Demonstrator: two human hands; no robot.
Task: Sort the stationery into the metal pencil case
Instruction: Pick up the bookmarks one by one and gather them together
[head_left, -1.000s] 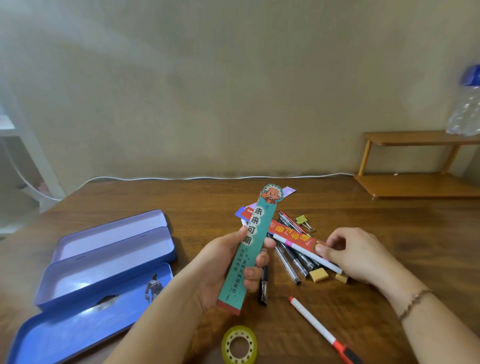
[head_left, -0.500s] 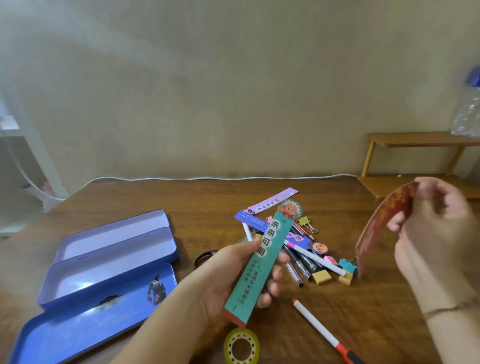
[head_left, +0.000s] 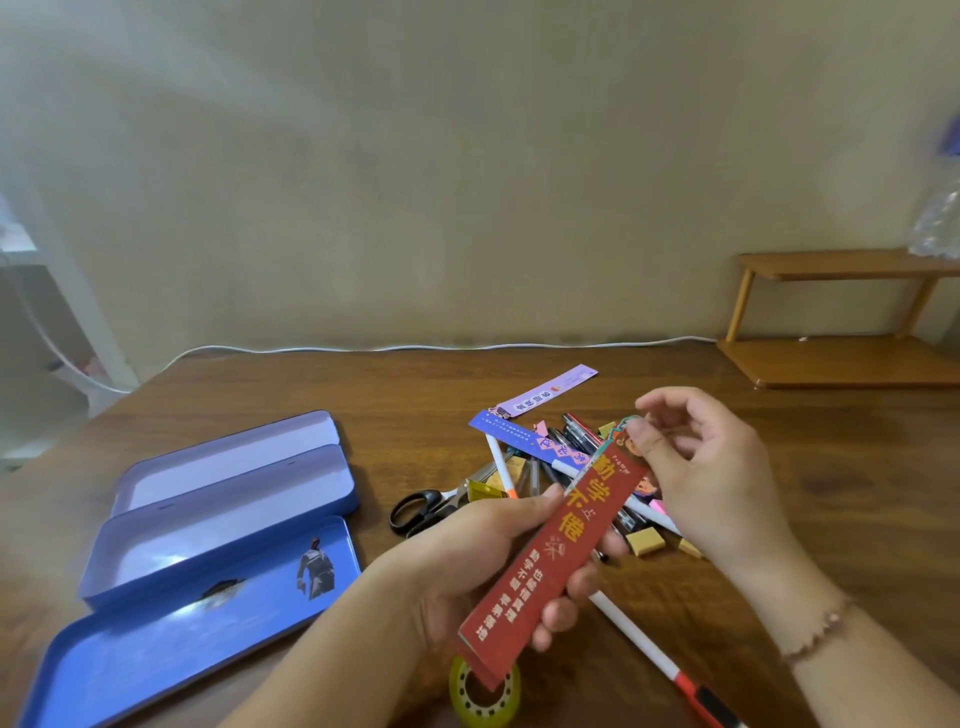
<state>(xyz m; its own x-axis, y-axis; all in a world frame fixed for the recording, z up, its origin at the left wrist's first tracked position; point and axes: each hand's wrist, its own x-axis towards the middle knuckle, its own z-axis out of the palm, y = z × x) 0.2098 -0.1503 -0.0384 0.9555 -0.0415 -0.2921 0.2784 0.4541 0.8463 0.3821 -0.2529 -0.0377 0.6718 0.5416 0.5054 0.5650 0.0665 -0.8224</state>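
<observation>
Stationery (head_left: 540, 447) is heaped in the middle, right of the metal pencil case (head_left: 208, 540), which is spread open at the near left, ready to be filled. A red bookmark (head_left: 561, 551) is gripped by the curled fingers of the left hand (head_left: 467, 566). Its far end is pinched by the right hand (head_left: 711, 478), probably to steady and square it before stowing.

One case (head_left: 218, 525) — one scissors (head_left: 422, 510), one tape (head_left: 484, 699)

This is a home study corner: a wooden desk (head_left: 270, 395) stands against a plain wall (head_left: 415, 182), a white cable (head_left: 415, 347) along its back edge. A small wooden shelf (head_left: 841, 364) sits at the desk's far right, loose stationery (head_left: 524, 441) at its middle.
</observation>
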